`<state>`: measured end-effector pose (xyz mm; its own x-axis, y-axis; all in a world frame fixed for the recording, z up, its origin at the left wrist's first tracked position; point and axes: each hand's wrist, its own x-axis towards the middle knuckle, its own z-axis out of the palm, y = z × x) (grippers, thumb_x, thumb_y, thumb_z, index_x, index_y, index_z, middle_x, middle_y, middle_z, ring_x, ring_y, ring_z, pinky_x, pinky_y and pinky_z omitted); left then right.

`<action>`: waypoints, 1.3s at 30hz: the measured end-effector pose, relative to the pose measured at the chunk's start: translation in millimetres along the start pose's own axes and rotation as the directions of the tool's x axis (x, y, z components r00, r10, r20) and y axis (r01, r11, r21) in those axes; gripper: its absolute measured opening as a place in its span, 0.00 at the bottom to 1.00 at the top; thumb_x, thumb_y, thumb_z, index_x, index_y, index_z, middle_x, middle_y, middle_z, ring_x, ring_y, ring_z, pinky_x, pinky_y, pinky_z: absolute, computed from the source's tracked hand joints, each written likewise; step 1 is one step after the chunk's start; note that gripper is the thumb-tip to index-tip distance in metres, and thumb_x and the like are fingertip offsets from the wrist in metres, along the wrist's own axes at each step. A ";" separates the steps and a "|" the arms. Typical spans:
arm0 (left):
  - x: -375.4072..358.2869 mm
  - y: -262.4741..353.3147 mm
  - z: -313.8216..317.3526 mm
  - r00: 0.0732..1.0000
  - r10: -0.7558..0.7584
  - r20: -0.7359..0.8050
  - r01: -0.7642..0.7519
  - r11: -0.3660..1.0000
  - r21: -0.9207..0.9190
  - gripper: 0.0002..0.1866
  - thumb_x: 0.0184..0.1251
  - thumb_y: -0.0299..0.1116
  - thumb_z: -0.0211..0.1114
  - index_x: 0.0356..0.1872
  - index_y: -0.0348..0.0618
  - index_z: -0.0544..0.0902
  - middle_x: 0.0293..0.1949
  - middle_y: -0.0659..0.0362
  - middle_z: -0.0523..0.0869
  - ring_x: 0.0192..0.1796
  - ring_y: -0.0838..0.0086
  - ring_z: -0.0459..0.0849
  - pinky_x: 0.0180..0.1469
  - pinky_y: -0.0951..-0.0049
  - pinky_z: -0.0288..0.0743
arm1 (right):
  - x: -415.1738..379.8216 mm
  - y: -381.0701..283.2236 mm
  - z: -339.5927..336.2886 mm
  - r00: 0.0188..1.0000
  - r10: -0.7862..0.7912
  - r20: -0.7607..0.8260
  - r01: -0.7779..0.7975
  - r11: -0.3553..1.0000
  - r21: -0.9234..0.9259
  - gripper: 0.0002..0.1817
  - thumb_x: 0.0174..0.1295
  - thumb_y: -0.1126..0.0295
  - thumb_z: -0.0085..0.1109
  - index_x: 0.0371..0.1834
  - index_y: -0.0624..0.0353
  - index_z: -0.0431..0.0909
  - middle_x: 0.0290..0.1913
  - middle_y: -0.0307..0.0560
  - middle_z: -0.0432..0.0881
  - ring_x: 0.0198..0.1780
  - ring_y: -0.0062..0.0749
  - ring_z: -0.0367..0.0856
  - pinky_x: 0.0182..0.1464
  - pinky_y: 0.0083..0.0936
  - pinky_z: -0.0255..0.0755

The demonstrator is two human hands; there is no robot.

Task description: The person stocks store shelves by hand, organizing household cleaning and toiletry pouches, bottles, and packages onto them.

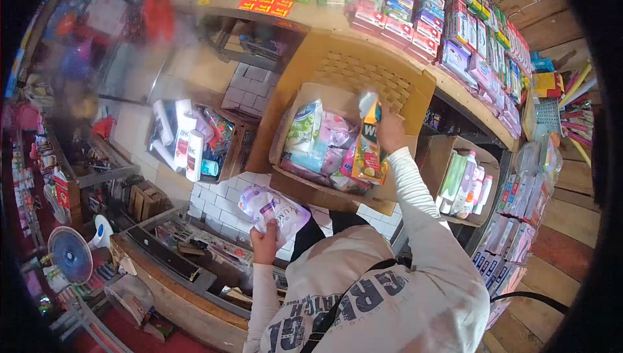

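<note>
My left hand (264,243) grips a lilac refill pouch (278,211) by its lower edge, low in front of my body and left of my lap. Closed on the upper side of an orange refill pouch (370,155) is my right hand (390,132). That pouch stands upright at the right end of an open cardboard box (305,183); whether it rests on the contents cannot be told. Inside the box lie several pink and purple packs (331,155) and a green-and-white pouch (303,126). My right fingertips are partly hidden behind the pouch.
Another carton of bottles (195,152) stands to the left, and a smaller box of bottles (464,184) to the right. Shelves with stacked toothpaste-like boxes (425,35) run along the back. A fan (70,255) stands at lower left beside a wooden counter (175,294).
</note>
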<state>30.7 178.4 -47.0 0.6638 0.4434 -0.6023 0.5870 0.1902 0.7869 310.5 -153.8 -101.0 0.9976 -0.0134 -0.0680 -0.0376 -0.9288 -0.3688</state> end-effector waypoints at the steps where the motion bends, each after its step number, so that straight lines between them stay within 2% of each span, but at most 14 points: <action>1: 2.1 -2.6 -3.0 1.000 -0.001 0.027 0.001 1.000 0.009 0.14 0.69 0.40 0.67 0.43 0.39 0.78 0.34 0.62 0.83 0.32 0.84 0.75 0.32 0.78 0.71 | -6.5 17.4 24.6 0.997 0.074 -0.011 -0.074 0.996 -0.043 0.26 0.56 0.75 0.61 0.59 0.65 0.67 0.48 0.68 0.77 0.51 0.62 0.79 0.51 0.46 0.75; 5: -4.6 1.9 1.5 0.993 -0.075 -0.097 0.089 0.984 0.152 0.17 0.68 0.41 0.68 0.45 0.38 0.77 0.33 0.63 0.82 0.32 0.83 0.76 0.32 0.78 0.71 | -33.9 36.2 55.1 0.895 0.413 0.166 -0.389 0.908 -0.158 0.37 0.59 0.72 0.63 0.69 0.62 0.53 0.53 0.68 0.75 0.53 0.59 0.80 0.53 0.45 0.78; 8: 1.7 -9.9 -1.8 0.995 -0.098 -0.016 0.097 0.994 -0.051 0.17 0.65 0.40 0.71 0.41 0.36 0.77 0.30 0.65 0.79 0.32 0.81 0.73 0.34 0.78 0.70 | -31.5 44.0 80.3 0.848 0.523 0.080 -0.511 0.849 -0.132 0.40 0.59 0.69 0.64 0.71 0.63 0.51 0.55 0.66 0.74 0.54 0.57 0.80 0.52 0.46 0.78; 12: -7.2 11.9 6.6 0.996 -0.068 -0.064 0.074 0.992 0.106 0.19 0.64 0.42 0.72 0.37 0.36 0.75 0.30 0.63 0.78 0.32 0.80 0.74 0.31 0.77 0.69 | -29.8 -0.6 76.9 0.957 0.291 -0.009 -0.274 0.891 -0.363 0.36 0.58 0.63 0.63 0.68 0.63 0.59 0.57 0.61 0.73 0.57 0.54 0.76 0.53 0.44 0.73; 16: -3.6 10.0 4.2 0.992 -0.117 -0.035 0.121 0.982 0.144 0.20 0.64 0.42 0.72 0.37 0.35 0.74 0.32 0.61 0.79 0.34 0.80 0.74 0.34 0.77 0.71 | -39.0 -58.6 119.7 1.000 0.011 0.009 -0.011 1.000 -0.007 0.32 0.57 0.44 0.60 0.48 0.65 0.76 0.44 0.65 0.81 0.46 0.62 0.80 0.47 0.50 0.74; 17: -2.1 9.3 2.4 0.987 -0.163 -0.017 0.163 0.976 0.147 0.21 0.64 0.42 0.72 0.38 0.34 0.74 0.33 0.60 0.79 0.35 0.80 0.75 0.35 0.77 0.72 | -34.2 -66.3 142.2 0.923 0.078 0.378 -0.194 0.940 0.279 0.38 0.59 0.38 0.56 0.48 0.70 0.76 0.44 0.69 0.82 0.46 0.65 0.82 0.49 0.53 0.75; 18: -3.7 10.4 5.0 0.991 -0.121 -0.048 0.127 0.981 0.148 0.21 0.64 0.43 0.72 0.38 0.34 0.74 0.32 0.60 0.80 0.33 0.79 0.76 0.34 0.76 0.72 | -27.3 -85.5 153.6 0.863 0.076 0.499 -0.293 0.880 0.374 0.42 0.60 0.37 0.54 0.55 0.72 0.74 0.53 0.72 0.79 0.57 0.61 0.79 0.58 0.47 0.72; 22: -6.5 -2.5 6.7 0.996 -0.033 -0.086 0.044 0.991 0.123 0.23 0.64 0.44 0.71 0.39 0.32 0.74 0.33 0.58 0.82 0.32 0.78 0.78 0.33 0.76 0.73 | -20.6 -103.5 229.6 0.801 0.284 0.527 -0.547 0.705 0.452 0.36 0.59 0.43 0.57 0.54 0.68 0.78 0.53 0.69 0.81 0.57 0.58 0.79 0.61 0.40 0.70; 25: -11.5 3.4 9.0 0.999 -0.022 -0.047 0.026 0.997 0.079 0.25 0.64 0.45 0.71 0.42 0.31 0.73 0.36 0.56 0.82 0.35 0.77 0.78 0.36 0.75 0.74 | -9.6 -111.0 224.4 0.802 0.250 0.542 -0.497 0.782 0.376 0.34 0.58 0.47 0.58 0.56 0.69 0.77 0.56 0.69 0.79 0.59 0.59 0.77 0.63 0.40 0.68; 28: -7.2 -2.5 1.8 0.995 -0.081 -0.053 0.091 0.968 0.234 0.26 0.64 0.46 0.71 0.43 0.31 0.73 0.37 0.56 0.82 0.35 0.76 0.77 0.36 0.73 0.74 | 1.5 -103.9 208.8 0.852 0.076 0.518 -0.295 0.887 0.356 0.29 0.61 0.52 0.56 0.55 0.69 0.77 0.55 0.69 0.79 0.60 0.60 0.75 0.63 0.41 0.68; 31: -4.6 -5.3 -0.9 0.999 0.024 -0.033 -0.016 0.974 0.227 0.22 0.65 0.45 0.70 0.38 0.33 0.75 0.32 0.58 0.81 0.33 0.77 0.76 0.34 0.73 0.72 | -6.6 -86.3 195.0 0.982 -0.019 0.187 -0.084 0.845 0.527 0.21 0.61 0.58 0.59 0.43 0.68 0.80 0.47 0.66 0.83 0.51 0.55 0.81 0.55 0.41 0.72; 32: -4.9 -6.7 -2.4 0.999 0.027 -0.028 -0.021 0.977 0.212 0.21 0.65 0.45 0.70 0.37 0.34 0.75 0.30 0.59 0.81 0.32 0.78 0.76 0.33 0.73 0.72 | -1.8 -82.9 138.5 0.905 -0.138 0.403 -0.088 0.864 0.495 0.21 0.61 0.58 0.61 0.45 0.68 0.81 0.45 0.62 0.84 0.47 0.52 0.81 0.52 0.39 0.72; 35: -1.6 -2.2 -3.9 0.996 -0.073 0.043 0.072 0.997 0.030 0.16 0.68 0.41 0.68 0.33 0.37 0.78 0.27 0.63 0.81 0.28 0.82 0.74 0.28 0.76 0.68 | -24.8 -34.8 79.5 0.883 -0.233 0.407 -0.169 0.651 0.740 0.17 0.66 0.62 0.60 0.50 0.65 0.81 0.39 0.50 0.86 0.42 0.33 0.83 0.47 0.31 0.74; 39: 2.2 8.7 -0.9 0.998 -0.052 0.028 0.049 0.996 0.074 0.17 0.64 0.41 0.71 0.36 0.35 0.79 0.30 0.63 0.81 0.30 0.81 0.75 0.31 0.77 0.69 | -63.5 13.8 -5.5 0.912 -0.021 0.411 -0.341 0.518 0.784 0.14 0.67 0.66 0.61 0.51 0.63 0.81 0.40 0.39 0.86 0.41 0.21 0.81 0.45 0.23 0.75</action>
<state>36.8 181.8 -41.4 0.6455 0.4079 -0.6457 0.6517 0.1468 0.7441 247.0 -167.7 -96.7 0.8862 0.1596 -0.4349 -0.4057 -0.1858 -0.8949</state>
